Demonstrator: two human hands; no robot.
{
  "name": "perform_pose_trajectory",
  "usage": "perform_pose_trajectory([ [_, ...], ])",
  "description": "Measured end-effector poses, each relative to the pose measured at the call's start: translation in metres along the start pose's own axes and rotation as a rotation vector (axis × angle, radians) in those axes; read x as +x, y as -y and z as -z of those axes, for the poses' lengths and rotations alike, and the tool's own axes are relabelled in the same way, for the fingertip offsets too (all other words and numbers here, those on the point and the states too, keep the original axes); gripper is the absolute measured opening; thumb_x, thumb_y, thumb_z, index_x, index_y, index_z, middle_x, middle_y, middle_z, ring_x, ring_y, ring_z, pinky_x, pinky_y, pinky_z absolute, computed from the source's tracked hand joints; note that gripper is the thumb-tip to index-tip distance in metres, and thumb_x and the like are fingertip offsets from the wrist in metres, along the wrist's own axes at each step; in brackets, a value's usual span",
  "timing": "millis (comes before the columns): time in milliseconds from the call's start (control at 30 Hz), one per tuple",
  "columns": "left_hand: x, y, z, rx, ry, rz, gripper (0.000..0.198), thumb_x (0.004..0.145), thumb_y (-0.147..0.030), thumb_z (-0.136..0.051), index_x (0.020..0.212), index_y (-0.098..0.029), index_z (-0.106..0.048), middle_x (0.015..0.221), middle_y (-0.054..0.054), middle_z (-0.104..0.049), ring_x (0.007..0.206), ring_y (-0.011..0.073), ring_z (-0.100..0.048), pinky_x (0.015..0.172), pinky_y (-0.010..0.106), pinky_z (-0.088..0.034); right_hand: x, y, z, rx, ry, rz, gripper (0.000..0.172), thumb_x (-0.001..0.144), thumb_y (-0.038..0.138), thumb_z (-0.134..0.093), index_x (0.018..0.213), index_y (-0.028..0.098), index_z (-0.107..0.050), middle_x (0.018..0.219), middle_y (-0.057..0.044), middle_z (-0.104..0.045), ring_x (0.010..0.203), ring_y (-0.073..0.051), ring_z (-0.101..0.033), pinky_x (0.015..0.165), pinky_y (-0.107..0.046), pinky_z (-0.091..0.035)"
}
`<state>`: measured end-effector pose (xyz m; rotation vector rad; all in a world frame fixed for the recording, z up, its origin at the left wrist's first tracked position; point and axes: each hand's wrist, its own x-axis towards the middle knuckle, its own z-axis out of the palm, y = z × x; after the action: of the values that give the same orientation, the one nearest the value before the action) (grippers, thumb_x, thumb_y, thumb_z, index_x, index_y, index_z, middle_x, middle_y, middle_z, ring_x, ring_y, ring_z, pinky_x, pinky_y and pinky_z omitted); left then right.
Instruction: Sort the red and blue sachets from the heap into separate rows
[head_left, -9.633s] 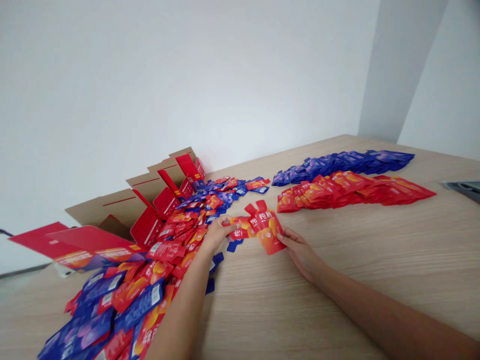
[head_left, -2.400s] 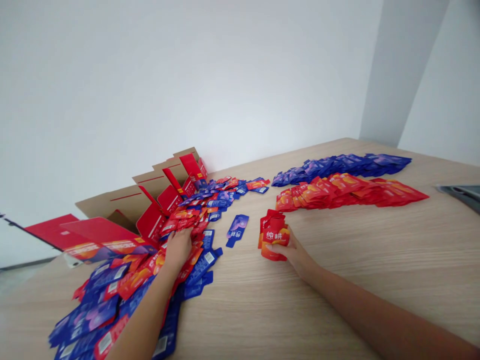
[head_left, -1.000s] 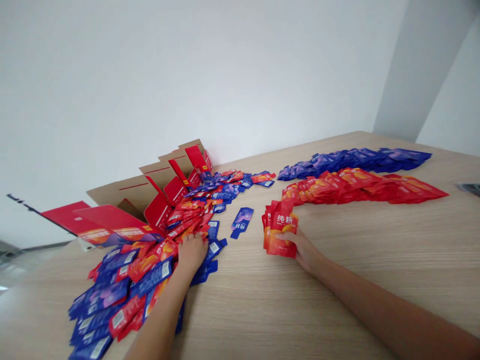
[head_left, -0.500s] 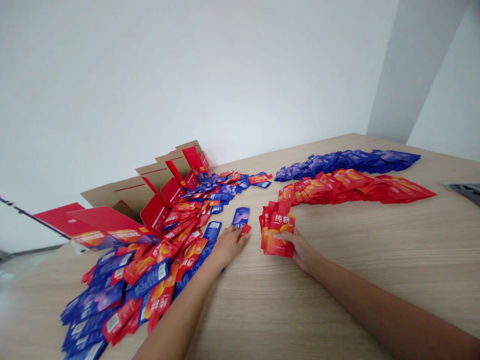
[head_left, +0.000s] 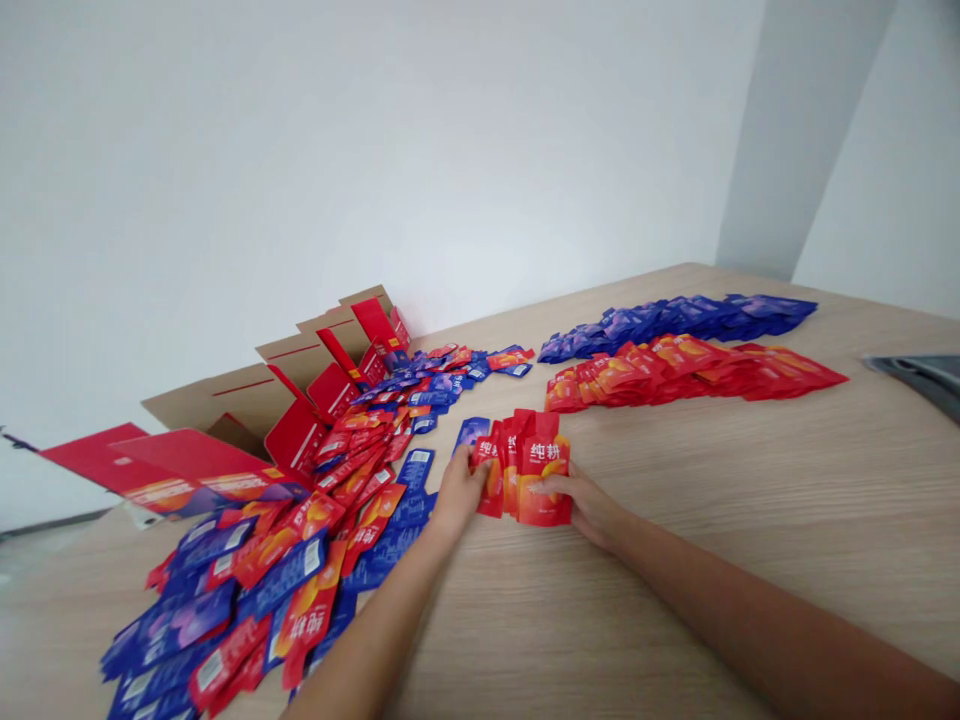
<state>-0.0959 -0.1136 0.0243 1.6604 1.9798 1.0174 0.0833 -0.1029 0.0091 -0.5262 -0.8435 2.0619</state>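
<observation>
My right hand (head_left: 592,505) is closed on a small fanned stack of red sachets (head_left: 545,480), thumb across the front one. Pinched in my left hand (head_left: 459,492) is another red sachet (head_left: 490,490), upright against the left side of that stack. Behind my left fingers lies a blue sachet (head_left: 471,431) on the table, partly covered. To the left of my left hand spreads a loose pile of mixed red and blue sachets (head_left: 300,560).
Red cardboard boxes (head_left: 300,440) with raised flaps stand behind the pile at the left. On the right, overlapping rows of red sachets (head_left: 697,372) and blue sachets (head_left: 679,322) lie on the wooden table (head_left: 675,620). A dark flat item (head_left: 922,375) sits at the right edge.
My left hand has lifted a red sachet and brought it against the stack in my right hand. The two hands are now close together. The view has shifted slightly.
</observation>
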Motion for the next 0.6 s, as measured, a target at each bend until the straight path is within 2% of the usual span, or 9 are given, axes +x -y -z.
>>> perform_pose_trajectory([
  [133, -0.010, -0.017, -0.026, -0.289, -0.101, -0.108, 0.012, 0.084, -0.025, -0.043, 0.084, -0.019, -0.053, 0.086, 0.004, -0.063, 0.082, 0.0176, -0.057, 0.079, 0.030, -0.044, 0.002, -0.001, 0.007, -0.007, -0.038, 0.042, 0.040, 0.053, 0.012, -0.067, 0.091, 0.022, -0.064, 0.089, -0.003, -0.073, 0.084, -0.023, -0.068, 0.079, -0.036, -0.052],
  [267, -0.018, -0.026, -0.039, -0.418, -0.157, -0.027, 0.015, 0.086, -0.028, -0.041, 0.087, -0.018, -0.052, 0.087, 0.005, -0.062, 0.084, 0.0182, -0.057, 0.081, 0.031, -0.044, 0.004, 0.003, 0.011, 0.064, -0.026, 0.032, 0.030, 0.057, 0.015, -0.067, 0.085, 0.023, -0.065, 0.089, -0.004, -0.074, 0.091, -0.024, -0.067, 0.081, -0.037, -0.052],
  [367, -0.023, -0.033, -0.042, -0.462, -0.111, -0.004, 0.026, 0.090, -0.035, -0.037, 0.101, -0.018, -0.054, 0.104, 0.007, -0.063, 0.098, 0.0187, -0.057, 0.089, 0.031, -0.042, 0.005, 0.004, 0.011, 0.111, -0.010, -0.041, 0.023, 0.058, 0.018, -0.066, 0.081, 0.022, -0.065, 0.086, -0.005, -0.074, 0.093, -0.025, -0.066, 0.081, -0.037, -0.053],
  [467, -0.022, -0.031, -0.030, -0.351, -0.010, 0.000, 0.038, 0.092, -0.042, -0.032, 0.103, -0.018, -0.058, 0.111, 0.008, -0.063, 0.106, 0.0191, -0.055, 0.096, 0.030, -0.039, 0.004, 0.003, 0.011, 0.116, 0.003, -0.077, 0.022, 0.059, 0.018, -0.066, 0.081, 0.022, -0.065, 0.085, -0.005, -0.073, 0.093, -0.024, -0.066, 0.080, -0.036, -0.053],
  [533, -0.019, -0.018, -0.009, -0.209, 0.023, 0.013, 0.043, 0.093, -0.042, -0.027, 0.096, -0.017, -0.062, 0.105, 0.008, -0.066, 0.102, 0.0198, -0.058, 0.094, 0.031, -0.041, 0.003, 0.003, 0.010, 0.097, -0.010, -0.078, 0.022, 0.058, 0.019, -0.066, 0.080, 0.022, -0.064, 0.084, -0.004, -0.073, 0.091, -0.025, -0.066, 0.079, -0.036, -0.053],
  [600, -0.017, 0.002, 0.021, -0.027, -0.029, 0.010, 0.042, 0.093, -0.039, -0.027, 0.097, -0.017, -0.062, 0.104, 0.009, -0.066, 0.101, 0.0203, -0.059, 0.093, 0.033, -0.042, 0.003, 0.002, 0.010, 0.058, -0.048, -0.047, 0.027, 0.056, 0.019, -0.068, 0.082, 0.023, -0.064, 0.085, -0.004, -0.073, 0.089, -0.025, -0.066, 0.078, -0.037, -0.053],
])
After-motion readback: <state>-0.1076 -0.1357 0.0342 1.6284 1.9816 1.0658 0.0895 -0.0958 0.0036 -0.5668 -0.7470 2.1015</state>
